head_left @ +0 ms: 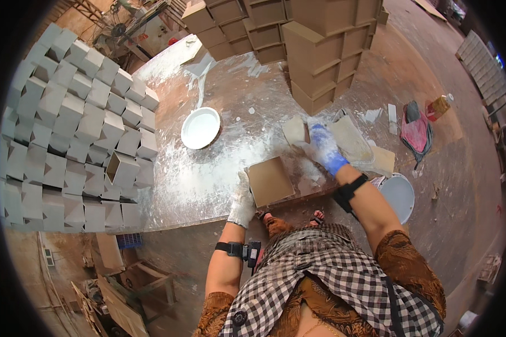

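Observation:
A brown square cardboard box (271, 181) sits near the table's front edge. My left hand (241, 199), in a white knitted glove, is closed on the box's left side. Right of it and farther back, my right hand (324, 150) wears a blue glove dusted white. Its fingers are blurred beside a pale flat pad (294, 132), and I cannot make out whether they grip anything. Close by on the right lies a whitish tray-like sheet (352, 140) with a powdery surface. A white round bowl (200, 128) stands on the table to the left of the box.
Many pale boxes (76, 132) are stacked on the left. Tall stacks of brown boxes (326, 62) rise at the back. A pale bucket (397, 197) stands at the right, below a pink and grey cloth bag (416, 135) and a bottle (439, 106). White smears cover the table (180, 185).

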The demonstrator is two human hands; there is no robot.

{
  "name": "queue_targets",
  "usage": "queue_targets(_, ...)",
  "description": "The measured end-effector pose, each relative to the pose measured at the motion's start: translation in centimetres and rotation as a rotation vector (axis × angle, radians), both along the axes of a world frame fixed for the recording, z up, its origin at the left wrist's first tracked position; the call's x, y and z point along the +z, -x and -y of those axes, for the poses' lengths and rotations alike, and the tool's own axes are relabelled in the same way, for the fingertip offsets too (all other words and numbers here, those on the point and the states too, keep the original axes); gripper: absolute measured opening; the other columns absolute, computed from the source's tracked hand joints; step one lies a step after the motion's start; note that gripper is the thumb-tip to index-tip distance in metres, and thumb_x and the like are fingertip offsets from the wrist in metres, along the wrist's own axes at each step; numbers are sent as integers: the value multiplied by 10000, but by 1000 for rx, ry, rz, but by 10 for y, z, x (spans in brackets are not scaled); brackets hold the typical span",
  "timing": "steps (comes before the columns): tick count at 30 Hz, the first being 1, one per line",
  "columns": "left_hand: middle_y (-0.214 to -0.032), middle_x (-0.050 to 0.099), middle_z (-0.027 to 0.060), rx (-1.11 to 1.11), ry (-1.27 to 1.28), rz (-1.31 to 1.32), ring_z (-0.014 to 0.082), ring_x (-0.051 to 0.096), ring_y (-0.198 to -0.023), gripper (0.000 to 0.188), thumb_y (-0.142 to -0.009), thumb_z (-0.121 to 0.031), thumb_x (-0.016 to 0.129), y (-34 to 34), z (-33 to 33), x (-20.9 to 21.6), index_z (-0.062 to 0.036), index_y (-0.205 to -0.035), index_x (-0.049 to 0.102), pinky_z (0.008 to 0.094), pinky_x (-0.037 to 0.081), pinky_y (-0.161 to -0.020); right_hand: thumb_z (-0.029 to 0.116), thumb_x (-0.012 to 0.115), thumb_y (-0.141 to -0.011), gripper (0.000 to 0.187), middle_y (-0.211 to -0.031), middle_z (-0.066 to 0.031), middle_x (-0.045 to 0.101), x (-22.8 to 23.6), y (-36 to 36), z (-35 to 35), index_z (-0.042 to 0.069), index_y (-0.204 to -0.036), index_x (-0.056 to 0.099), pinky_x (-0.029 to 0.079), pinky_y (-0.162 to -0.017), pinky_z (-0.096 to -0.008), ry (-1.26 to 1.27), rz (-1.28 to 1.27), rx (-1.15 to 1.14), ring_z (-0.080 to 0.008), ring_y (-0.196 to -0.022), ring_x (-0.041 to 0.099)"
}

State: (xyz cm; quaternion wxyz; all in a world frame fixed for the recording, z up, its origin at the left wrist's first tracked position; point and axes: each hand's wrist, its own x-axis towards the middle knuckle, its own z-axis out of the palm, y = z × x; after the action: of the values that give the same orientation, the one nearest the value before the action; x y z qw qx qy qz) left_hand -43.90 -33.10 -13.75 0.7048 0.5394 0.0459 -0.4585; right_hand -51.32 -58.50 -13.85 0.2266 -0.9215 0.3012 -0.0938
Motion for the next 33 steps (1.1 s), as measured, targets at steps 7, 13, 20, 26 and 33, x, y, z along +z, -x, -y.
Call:
queue_targets(7,-1186,539,118,-32,84,-94,211,546,-1054,808,-815,-696,363,-9,-6,9,-37,-1277,427,340,480,-861,311,800,-628,784,-1112,-216,578,-100,-49,33,-78,-1207,441,469,-859,-358,-488,-33,-270,-309,-1012,577)
queue_targets(13,-939,616,53,78,-32,-141,143,607,-779,666,-853,-625,411,-24,-11,-20,-61,-1194,509,277,518,-624,123,779,-677,466,-939,-121,643,-83,-32,28,-58,-1049,565,492,-693,-321,-998,170,-423,-212,-804,608)
queue_targets(20,-1069,603,115,-58,-35,-98,215,608,-933,790,-811,-692,376,-25,17,6,-17,-1206,491,338,534,-763,45,758,-662,367,-812,-66,588,-86,-8,45,29,-969,557,473,-687,-320,-852,298,-347,-185,-719,567)
queue_targets(26,-1090,598,94,-74,-282,24,164,592,-935,616,-907,-548,375,-13,29,8,-40,-1239,479,325,519,-726,-5,707,-683,397,-913,-81,551,6,20,7,38,-1013,490,500,-779,-335,-738,841,61,-205,-880,572)
queue_targets(33,-1096,590,89,-156,67,94,178,587,-949,516,-939,-470,381,-24,38,-15,-40,-1203,489,298,497,-804,70,727,-602,548,-1026,-156,557,28,19,-63,56,-1105,511,441,-864,-379,-230,404,480,-346,-950,546)
